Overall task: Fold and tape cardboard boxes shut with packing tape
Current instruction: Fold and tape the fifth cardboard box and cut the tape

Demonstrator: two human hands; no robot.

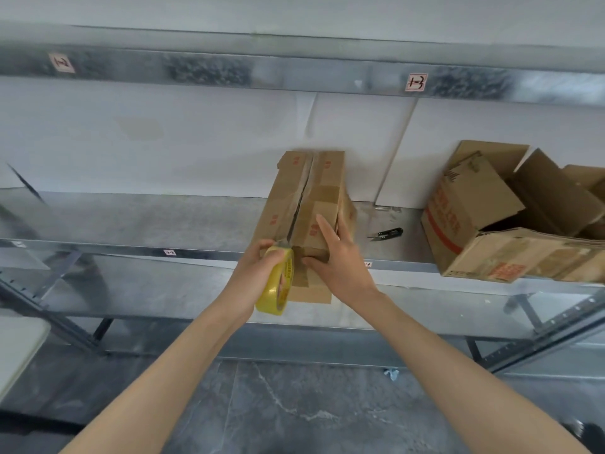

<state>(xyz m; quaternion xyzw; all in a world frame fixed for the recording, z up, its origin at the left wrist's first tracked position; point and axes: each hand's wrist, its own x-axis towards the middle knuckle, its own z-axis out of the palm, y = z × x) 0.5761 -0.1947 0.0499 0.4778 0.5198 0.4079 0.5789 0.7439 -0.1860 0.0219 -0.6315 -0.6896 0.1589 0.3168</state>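
A long brown cardboard box [281, 204] lies on a metal shelf [163, 221], its near end hanging over the shelf's front edge. Its two top flaps are folded shut, with a dark seam running down the middle. My left hand [258, 270] grips a yellow roll of packing tape [276, 283] at the near end of that seam. My right hand [334, 257] presses flat on the box's right flap and near corner, fingers spread, thumb under the front edge.
Small black snips [388, 232] lie on the shelf right of the box. Further right stand open, empty cardboard boxes [474, 208]. White panels line the back of the shelf. A lower shelf and grey floor are below.
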